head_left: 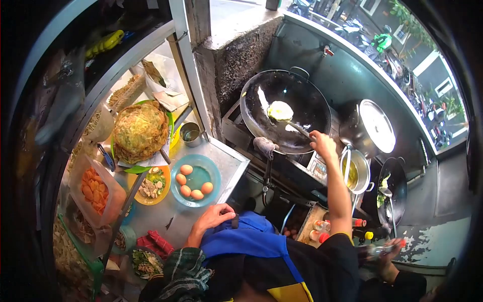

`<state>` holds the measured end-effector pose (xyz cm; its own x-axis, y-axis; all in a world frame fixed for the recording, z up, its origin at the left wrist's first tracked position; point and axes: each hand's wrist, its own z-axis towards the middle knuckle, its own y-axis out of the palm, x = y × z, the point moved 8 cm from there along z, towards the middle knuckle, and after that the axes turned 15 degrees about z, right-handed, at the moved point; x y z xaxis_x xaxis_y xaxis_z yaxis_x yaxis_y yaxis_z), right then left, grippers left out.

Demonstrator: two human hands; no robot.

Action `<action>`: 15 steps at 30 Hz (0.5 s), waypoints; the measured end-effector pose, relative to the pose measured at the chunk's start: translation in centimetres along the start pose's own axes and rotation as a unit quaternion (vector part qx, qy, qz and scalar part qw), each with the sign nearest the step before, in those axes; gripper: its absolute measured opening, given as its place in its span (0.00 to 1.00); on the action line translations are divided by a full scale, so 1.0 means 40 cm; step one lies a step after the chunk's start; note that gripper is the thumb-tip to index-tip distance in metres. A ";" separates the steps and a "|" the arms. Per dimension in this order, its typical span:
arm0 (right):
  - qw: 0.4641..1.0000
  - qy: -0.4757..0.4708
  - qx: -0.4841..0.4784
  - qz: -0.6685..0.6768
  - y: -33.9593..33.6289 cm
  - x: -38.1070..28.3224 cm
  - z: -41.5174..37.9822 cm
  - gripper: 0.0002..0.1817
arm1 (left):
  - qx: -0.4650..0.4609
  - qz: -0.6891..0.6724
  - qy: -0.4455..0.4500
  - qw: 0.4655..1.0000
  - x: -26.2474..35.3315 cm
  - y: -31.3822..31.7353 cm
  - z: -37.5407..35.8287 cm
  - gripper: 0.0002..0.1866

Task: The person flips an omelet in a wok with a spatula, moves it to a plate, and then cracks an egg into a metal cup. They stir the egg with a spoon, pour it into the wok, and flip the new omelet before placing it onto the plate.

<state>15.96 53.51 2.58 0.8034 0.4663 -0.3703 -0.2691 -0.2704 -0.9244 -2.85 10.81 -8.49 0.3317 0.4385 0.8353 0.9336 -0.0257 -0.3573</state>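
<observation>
With my right hand (323, 145) I grip the handle of a metal spatula (300, 131), whose end is at a pale fried egg (280, 110) in the big black wok (256, 123). My left hand (215, 216) rests by the blue apron (246, 236) at my waist, its fingers bent together; whether they hold anything is hidden. Left of that hand, several brown eggs (186, 169) lie in a light blue plate (204, 173). Next to it stands an orange bowl (163, 187) of chopped food. A rag (265, 146) covers the wok's near handle.
Left are a stack of fried omelettes (141, 132), a tub of orange pieces (94, 191) and a metal cup (190, 134). Right are a lidded pot (376, 126), a pan of oil (355, 171) and a smaller wok (397, 201). Another person's hand (388, 267) holds a red-capped bottle (380, 250).
</observation>
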 end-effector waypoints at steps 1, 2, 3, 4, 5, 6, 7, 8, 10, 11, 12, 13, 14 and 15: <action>1.000 0.006 0.020 0.007 0.023 0.003 -0.005 0.22 | -0.006 0.007 0.003 1.000 0.000 0.001 0.000 0.16; 0.997 -0.022 0.056 0.037 0.045 0.016 -0.010 0.21 | -0.012 0.015 0.005 1.000 0.001 0.001 0.002 0.16; 0.996 -0.015 0.069 0.056 0.057 0.019 -0.016 0.21 | -0.010 0.015 0.005 1.000 0.005 -0.002 0.003 0.16; 0.994 -0.006 0.082 0.075 0.067 0.024 -0.018 0.21 | -0.014 0.017 0.000 1.000 0.007 -0.003 0.003 0.16; 0.994 0.002 0.087 0.073 0.076 0.032 -0.020 0.21 | -0.019 0.019 -0.006 1.000 0.009 -0.004 0.002 0.16; 0.994 0.003 0.086 0.074 0.079 0.034 -0.023 0.21 | -0.020 0.019 -0.007 1.000 0.012 -0.005 0.001 0.16; 0.993 0.003 0.089 0.077 0.080 0.037 -0.026 0.21 | -0.021 0.015 -0.005 1.000 0.016 -0.006 0.000 0.16; 0.993 0.003 0.091 0.079 0.082 0.041 -0.031 0.21 | -0.023 0.011 -0.004 1.000 0.019 -0.005 -0.001 0.16; 0.993 0.005 0.088 0.078 0.066 0.042 -0.050 0.20 | -0.025 0.015 -0.005 1.000 0.017 -0.005 -0.003 0.15; 0.993 0.004 0.085 0.076 0.056 0.042 -0.062 0.20 | -0.025 0.018 -0.006 1.000 0.015 -0.005 -0.005 0.15; 0.994 0.005 0.084 0.075 0.048 0.048 -0.072 0.20 | -0.026 0.017 -0.007 0.999 0.014 -0.005 -0.007 0.15; 0.995 0.009 0.079 0.064 0.040 0.058 -0.083 0.20 | -0.022 0.017 -0.003 1.000 0.015 -0.008 -0.009 0.15; 0.996 0.013 0.074 0.053 0.031 0.064 -0.095 0.20 | -0.017 0.016 0.002 1.000 0.017 -0.010 -0.010 0.15; 0.996 0.011 0.079 0.042 0.015 0.061 -0.113 0.20 | -0.017 0.014 0.002 1.000 0.017 -0.011 -0.011 0.15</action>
<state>20.16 50.69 1.54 0.7851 0.4286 -0.4471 -0.4152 -0.1713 -0.8934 -2.98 10.70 -7.58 0.3582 0.4330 0.8272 0.9281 -0.0686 -0.3660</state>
